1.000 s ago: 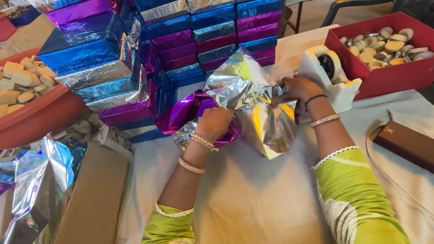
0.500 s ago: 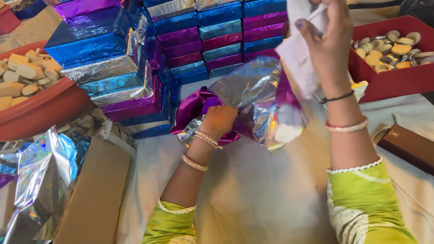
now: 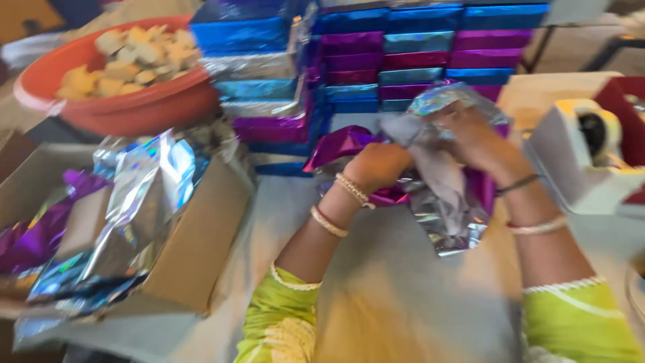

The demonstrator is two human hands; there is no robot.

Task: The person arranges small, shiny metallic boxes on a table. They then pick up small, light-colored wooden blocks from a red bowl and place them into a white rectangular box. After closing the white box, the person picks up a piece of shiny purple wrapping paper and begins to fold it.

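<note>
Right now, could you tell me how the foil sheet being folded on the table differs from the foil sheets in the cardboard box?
The crumpled purple-and-silver foil sheet lies on the white table, gripped by the left hand and the right hand; the loose shiny foil sheets sit untouched in the brown cardboard box. The first is bunched around something; the others hang open. Both are reflective wrapping foil.

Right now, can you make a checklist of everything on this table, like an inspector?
Surface: pale table cloth, partly bare.
Job's things: shiny foil wrap, silver and purple, crumpled between both hands.
Clutter: stacked blue and purple boxes; orange bowl of pale blocks; cardboard box holding foil sheets; white tape dispenser.
Fingers: left hand presses the wrap down; right hand grips its top; the picture is blurred.
Cables: nothing seen.
Surroundings: red tray at the right edge.
</note>
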